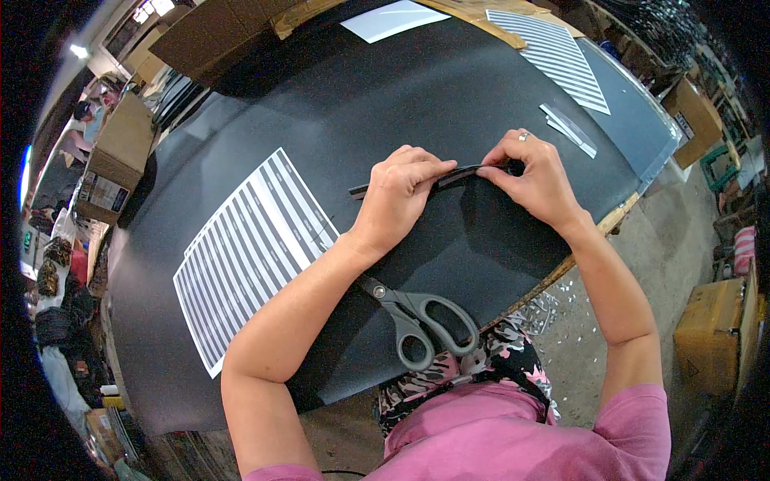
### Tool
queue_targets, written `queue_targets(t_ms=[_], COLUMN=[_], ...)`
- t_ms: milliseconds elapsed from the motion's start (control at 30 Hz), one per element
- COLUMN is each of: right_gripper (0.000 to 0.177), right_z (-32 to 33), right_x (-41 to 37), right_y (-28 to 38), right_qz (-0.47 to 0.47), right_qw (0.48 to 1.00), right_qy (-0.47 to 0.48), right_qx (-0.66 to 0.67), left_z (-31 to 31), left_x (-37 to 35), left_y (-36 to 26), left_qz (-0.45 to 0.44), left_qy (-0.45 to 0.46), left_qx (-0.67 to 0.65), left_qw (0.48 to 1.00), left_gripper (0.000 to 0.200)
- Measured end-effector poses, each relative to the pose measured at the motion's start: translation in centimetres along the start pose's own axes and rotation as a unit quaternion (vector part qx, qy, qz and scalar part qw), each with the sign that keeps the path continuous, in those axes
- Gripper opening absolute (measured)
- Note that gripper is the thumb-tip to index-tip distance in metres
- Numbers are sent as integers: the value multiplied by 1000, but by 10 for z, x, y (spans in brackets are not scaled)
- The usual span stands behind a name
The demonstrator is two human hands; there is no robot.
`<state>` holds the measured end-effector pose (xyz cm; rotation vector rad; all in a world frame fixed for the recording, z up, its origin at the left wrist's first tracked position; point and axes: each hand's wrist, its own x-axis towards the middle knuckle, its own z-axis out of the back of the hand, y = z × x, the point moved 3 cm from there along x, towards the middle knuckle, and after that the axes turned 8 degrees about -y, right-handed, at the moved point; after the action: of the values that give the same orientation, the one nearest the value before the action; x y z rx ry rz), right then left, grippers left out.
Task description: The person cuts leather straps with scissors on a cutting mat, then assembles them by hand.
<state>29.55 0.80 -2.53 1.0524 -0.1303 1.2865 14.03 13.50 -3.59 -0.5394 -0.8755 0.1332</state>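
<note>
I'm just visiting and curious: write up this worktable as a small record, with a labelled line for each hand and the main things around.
Left hand: pinching a thin dark strip
Right hand: pinching the same strip; ring on one finger
Scissors: handles toward the person, blades partly hidden by the left forearm
Table: black top
Near striped sheet: left of the hands
Far striped sheet: far right
White slivers: beyond the right hand
</note>
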Motion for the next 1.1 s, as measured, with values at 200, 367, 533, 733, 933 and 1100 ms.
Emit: queue_targets(t_ms=[200, 367, 533, 733, 933, 1100], right_gripper=[13, 13, 12, 13, 13, 24], right_z=[-1, -1, 0, -1, 0, -2], right_x=[0, -1, 0, 2, 2, 1], right_y=[-2, -4, -2, 1, 4, 7], right_qz=[3, -1, 6, 14, -25, 26], right_qw=[1000, 1000, 1000, 1000, 999, 998], right_qy=[6, 6, 7, 8, 20, -12], right_qx=[8, 21, 12, 9, -11, 49], left_z=[2, 1, -3, -6, -5, -6], left_x=[5, 4, 2, -3, -4, -3], left_y=[-4, -9, -4, 3, 3, 2], left_qz=[11, 9, -37, -46, -62, -73], left_qy=[26, 9, 1, -3, -10, -5], left_qx=[-4, -21, 2, -9, -12, -10], left_qw=[1000, 1000, 999, 999, 998, 997], left_gripper=[28, 28, 26, 30, 30, 27])
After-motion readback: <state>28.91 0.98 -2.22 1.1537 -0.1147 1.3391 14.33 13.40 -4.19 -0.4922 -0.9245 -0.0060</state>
